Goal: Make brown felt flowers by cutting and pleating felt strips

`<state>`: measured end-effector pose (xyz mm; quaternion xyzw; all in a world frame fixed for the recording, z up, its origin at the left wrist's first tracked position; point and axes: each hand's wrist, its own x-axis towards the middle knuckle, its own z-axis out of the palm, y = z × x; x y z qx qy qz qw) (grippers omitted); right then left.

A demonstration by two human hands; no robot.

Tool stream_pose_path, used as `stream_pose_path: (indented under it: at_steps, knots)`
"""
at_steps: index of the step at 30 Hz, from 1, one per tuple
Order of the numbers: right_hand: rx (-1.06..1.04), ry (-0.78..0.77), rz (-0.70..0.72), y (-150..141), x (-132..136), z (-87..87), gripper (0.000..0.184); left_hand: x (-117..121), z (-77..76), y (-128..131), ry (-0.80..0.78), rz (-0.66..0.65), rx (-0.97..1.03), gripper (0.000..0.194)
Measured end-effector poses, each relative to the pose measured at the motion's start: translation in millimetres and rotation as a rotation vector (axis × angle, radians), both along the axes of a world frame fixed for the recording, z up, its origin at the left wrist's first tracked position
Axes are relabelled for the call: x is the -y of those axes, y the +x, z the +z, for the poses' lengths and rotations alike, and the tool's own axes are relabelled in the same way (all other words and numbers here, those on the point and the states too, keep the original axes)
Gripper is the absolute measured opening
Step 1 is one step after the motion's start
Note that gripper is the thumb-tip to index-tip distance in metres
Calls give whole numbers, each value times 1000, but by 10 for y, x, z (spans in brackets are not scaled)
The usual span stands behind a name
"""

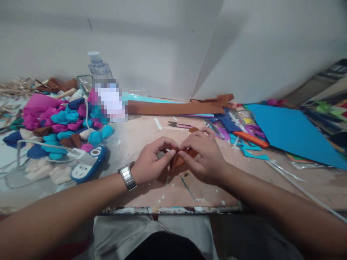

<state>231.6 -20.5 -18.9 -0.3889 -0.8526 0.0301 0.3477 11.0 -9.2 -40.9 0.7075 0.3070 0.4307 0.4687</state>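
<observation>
Between my two hands is a small piece of brown paper or felt (179, 161), partly hidden by the fingers. My left hand (153, 159), with a metal watch (128, 177) on its wrist, pinches the piece's left edge between thumb and forefinger. Thumb and forefinger of my right hand (204, 153) close on the same piece right beside the left fingertips. Both hands are just above the table. Beyond them lie small thread snips (180, 125), and a brown scrap (193, 129) shows near my right fingers.
Pink, blue and teal crumpled bundles (67, 117) crowd the left, beside a blue power strip (90, 164) and a bottle (99, 66). A brown strip (173, 108) lies at the back. An orange cutter (251, 139) and blue sheet (295, 130) are at the right.
</observation>
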Motion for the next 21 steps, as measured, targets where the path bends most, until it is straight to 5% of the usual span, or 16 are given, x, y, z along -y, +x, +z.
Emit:
stream_pose_path:
  at_steps: [21]
  knots:
    - [-2, 11, 29, 1, 11, 16, 6, 32, 10, -23, 81, 46, -89, 12]
